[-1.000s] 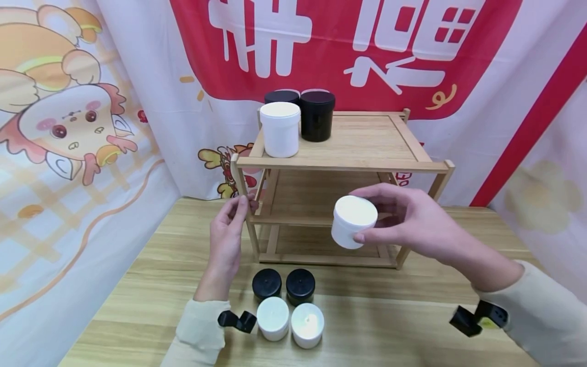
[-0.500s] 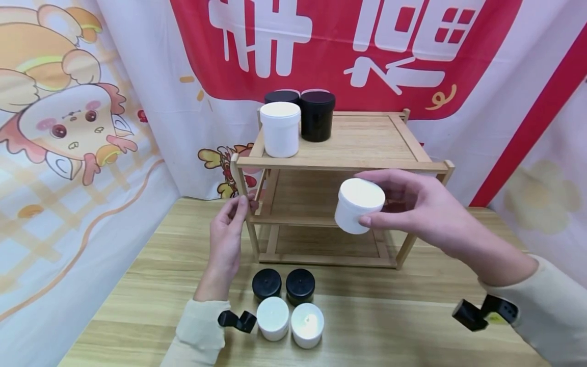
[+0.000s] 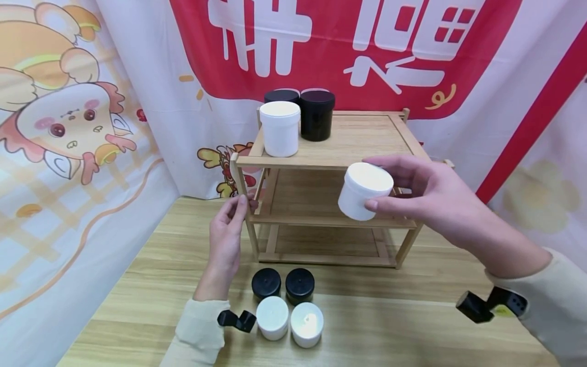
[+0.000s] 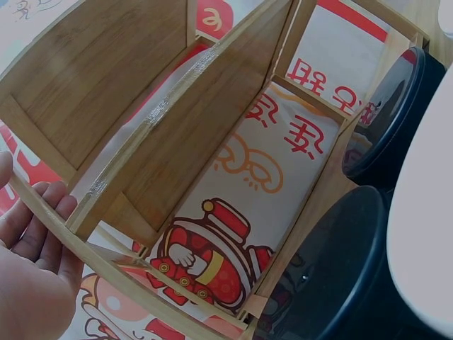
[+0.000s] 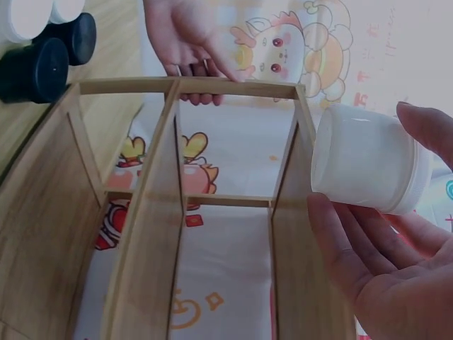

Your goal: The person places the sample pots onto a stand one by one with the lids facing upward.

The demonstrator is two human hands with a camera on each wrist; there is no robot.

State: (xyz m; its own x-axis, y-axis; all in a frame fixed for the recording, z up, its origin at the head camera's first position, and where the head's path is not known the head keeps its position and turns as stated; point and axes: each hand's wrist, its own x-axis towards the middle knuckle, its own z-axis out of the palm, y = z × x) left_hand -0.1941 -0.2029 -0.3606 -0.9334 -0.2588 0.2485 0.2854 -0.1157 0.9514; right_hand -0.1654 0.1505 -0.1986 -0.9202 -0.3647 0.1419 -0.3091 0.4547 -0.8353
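A white jar (image 3: 359,198) sits between the thumb and fingers of the gripping right hand (image 3: 428,196), apparently mid-carry; the next move calls for clearing the shelf (image 3: 367,136) beyond that hand. The left hand (image 3: 228,224) grips the shelf's side.

On your bench (image 3: 137,306), four jars (image 3: 272,317) stand before the three-tier rack (image 3: 367,137); three more jars (image 3: 280,130) sit on its top left.

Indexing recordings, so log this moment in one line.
right hand: holds white jar aloft | left hand: grips rack post | table: two white jars, two black jars
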